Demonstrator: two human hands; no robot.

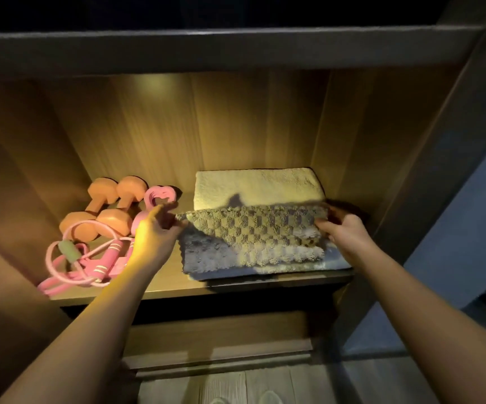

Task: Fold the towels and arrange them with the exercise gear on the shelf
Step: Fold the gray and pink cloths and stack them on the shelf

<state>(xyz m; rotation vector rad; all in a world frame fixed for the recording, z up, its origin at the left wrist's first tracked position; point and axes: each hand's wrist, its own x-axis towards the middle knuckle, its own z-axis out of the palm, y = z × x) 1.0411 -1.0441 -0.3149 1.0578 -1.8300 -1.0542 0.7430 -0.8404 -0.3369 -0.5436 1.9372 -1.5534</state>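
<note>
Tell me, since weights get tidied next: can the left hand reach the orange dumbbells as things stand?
Probably yes, once freed: the left hand pinches the checkered towel, but the dumbbells lie uncovered just beside it on the same shelf.

Left, my weights [110, 220] sit behind the rope [102, 266]. Right, the top towel [253, 228] lies on the bottom towel [236, 266].

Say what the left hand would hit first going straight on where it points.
Likely the pink heart-shaped grip, right beyond the fingertips of the left hand, though depth is unclear. That hand pinches a corner of the checkered towel.
</note>
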